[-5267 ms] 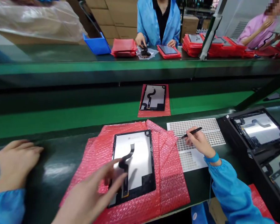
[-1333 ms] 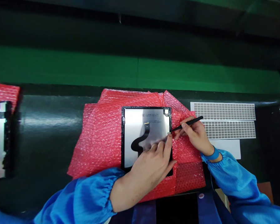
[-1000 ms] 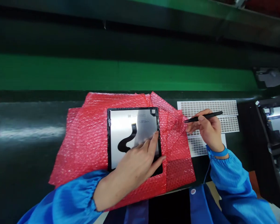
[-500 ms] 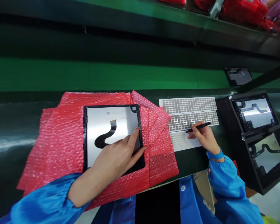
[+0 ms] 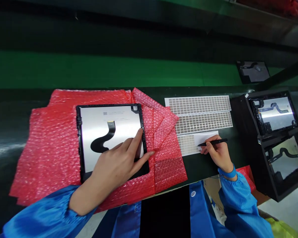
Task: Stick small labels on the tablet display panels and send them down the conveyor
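A tablet screen panel point(image 5: 101, 122), silver-backed with a black frame and a curved black flex cable point(image 5: 103, 140), lies face down on overlapping red bubble-wrap sheets point(image 5: 52, 138). My left hand point(image 5: 116, 162) rests flat on the panel's lower right part, fingers stretched out. My right hand point(image 5: 217, 152) pinches black tweezers point(image 5: 212, 142), their tip touching the nearest sheet of small sticker pads point(image 5: 188, 144). Two fuller sticker sheets point(image 5: 198, 114) lie just beyond it.
A black two-tier rack point(image 5: 275, 142) at the right holds two similar panels. Another panel point(image 5: 253, 71) lies on the green conveyor belt point(image 5: 114, 71) behind the dark worktop. My blue sleeves fill the bottom of the view.
My right hand carried the tweezers from the panel's right edge over to the nearest sticker sheet. My left hand stayed pressed on the panel. The view swung right, bringing the rack into sight.
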